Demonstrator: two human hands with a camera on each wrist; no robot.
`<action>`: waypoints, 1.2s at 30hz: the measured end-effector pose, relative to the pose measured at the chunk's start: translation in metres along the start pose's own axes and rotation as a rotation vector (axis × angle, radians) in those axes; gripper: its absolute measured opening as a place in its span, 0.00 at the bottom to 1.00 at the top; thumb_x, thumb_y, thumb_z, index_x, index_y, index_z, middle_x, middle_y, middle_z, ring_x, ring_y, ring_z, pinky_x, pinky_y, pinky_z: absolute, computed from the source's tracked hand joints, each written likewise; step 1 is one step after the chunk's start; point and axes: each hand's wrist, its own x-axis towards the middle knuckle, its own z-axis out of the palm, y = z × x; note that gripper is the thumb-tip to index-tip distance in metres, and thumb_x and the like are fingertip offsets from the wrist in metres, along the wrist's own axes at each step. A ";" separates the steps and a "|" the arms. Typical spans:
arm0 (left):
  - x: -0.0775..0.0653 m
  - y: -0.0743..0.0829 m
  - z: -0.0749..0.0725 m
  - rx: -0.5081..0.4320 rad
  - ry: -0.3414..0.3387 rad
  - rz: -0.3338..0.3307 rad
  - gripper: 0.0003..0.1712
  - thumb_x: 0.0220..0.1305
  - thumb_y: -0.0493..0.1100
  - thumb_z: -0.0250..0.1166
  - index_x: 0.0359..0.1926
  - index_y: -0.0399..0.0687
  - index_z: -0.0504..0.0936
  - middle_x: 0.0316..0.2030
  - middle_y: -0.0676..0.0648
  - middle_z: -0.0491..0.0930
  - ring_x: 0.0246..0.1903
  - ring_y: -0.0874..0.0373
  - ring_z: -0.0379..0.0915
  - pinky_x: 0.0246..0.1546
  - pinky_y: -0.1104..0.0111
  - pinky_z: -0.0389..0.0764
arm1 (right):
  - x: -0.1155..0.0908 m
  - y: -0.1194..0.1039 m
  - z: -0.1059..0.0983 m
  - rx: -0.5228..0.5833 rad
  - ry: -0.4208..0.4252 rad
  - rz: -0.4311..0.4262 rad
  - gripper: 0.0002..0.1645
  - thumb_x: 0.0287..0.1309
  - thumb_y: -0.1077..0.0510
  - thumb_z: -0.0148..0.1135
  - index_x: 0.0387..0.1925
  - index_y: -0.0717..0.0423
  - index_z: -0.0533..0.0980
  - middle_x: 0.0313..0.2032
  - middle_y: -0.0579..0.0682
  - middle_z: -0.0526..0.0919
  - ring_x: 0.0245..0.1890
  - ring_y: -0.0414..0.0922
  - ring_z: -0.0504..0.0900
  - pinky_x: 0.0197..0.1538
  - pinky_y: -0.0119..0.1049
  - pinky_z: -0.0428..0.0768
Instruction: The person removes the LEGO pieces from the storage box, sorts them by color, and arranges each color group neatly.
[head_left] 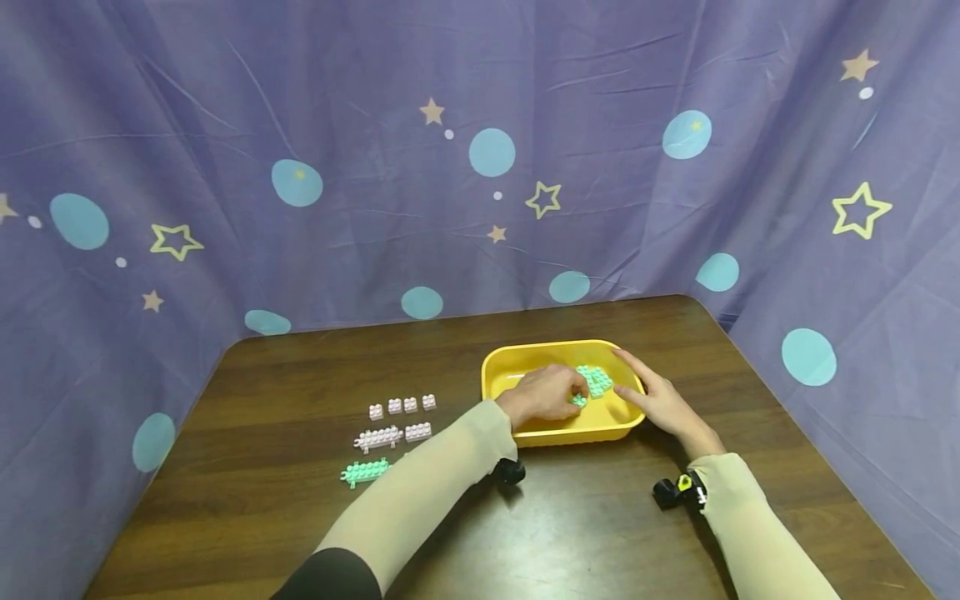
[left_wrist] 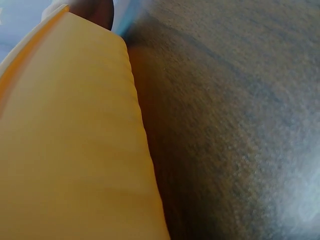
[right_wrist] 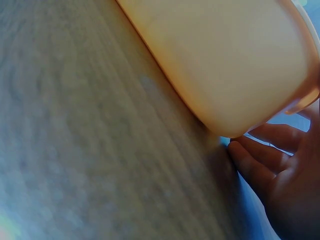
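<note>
Cream sleeves (head_left: 757,533), nearest us, lead to our left grip (head_left: 546,392), fingers curled on a small mint-green brick (head_left: 579,401) inside the yellow tray (head_left: 577,437); our right grip (head_left: 663,404) clasps its right end, apparently steadying it. Pale-pink bricks (head_left: 395,406) stand toward the desk's (head_left: 600,517) left edge, seemingly sorted.

Looks like a curtained-off capture booth; room type beyond can't be told. Evidence: purple curtain (head_left: 375,200) printed with stars (head_left: 432,112) and blue ovals (head_left: 492,152) on 3 sides, 1 wood-look table (head_left: 585,508), 2 black wrist cameras (head_left: 666,493).
</note>
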 end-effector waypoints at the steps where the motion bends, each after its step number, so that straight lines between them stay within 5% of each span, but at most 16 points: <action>1: 0.000 0.000 0.000 0.003 0.002 0.000 0.13 0.57 0.49 0.70 0.45 0.63 0.85 0.39 0.62 0.80 0.40 0.66 0.74 0.37 0.72 0.75 | 0.000 0.000 0.000 -0.005 0.000 0.001 0.39 0.67 0.48 0.57 0.75 0.41 0.54 0.73 0.59 0.58 0.69 0.61 0.60 0.65 0.62 0.60; 23: -0.019 0.008 -0.026 -0.008 0.069 0.019 0.11 0.57 0.49 0.69 0.42 0.62 0.84 0.38 0.62 0.80 0.36 0.65 0.74 0.30 0.72 0.74 | -0.003 -0.004 0.001 -0.019 0.007 -0.004 0.39 0.67 0.49 0.57 0.75 0.45 0.55 0.71 0.62 0.60 0.66 0.62 0.63 0.62 0.61 0.63; 36: -0.061 0.011 -0.059 0.010 0.157 0.084 0.12 0.60 0.52 0.67 0.44 0.59 0.84 0.41 0.60 0.80 0.41 0.63 0.77 0.36 0.74 0.75 | 0.000 -0.002 0.001 -0.005 0.012 -0.015 0.39 0.66 0.50 0.58 0.74 0.46 0.56 0.72 0.60 0.60 0.68 0.61 0.61 0.65 0.61 0.59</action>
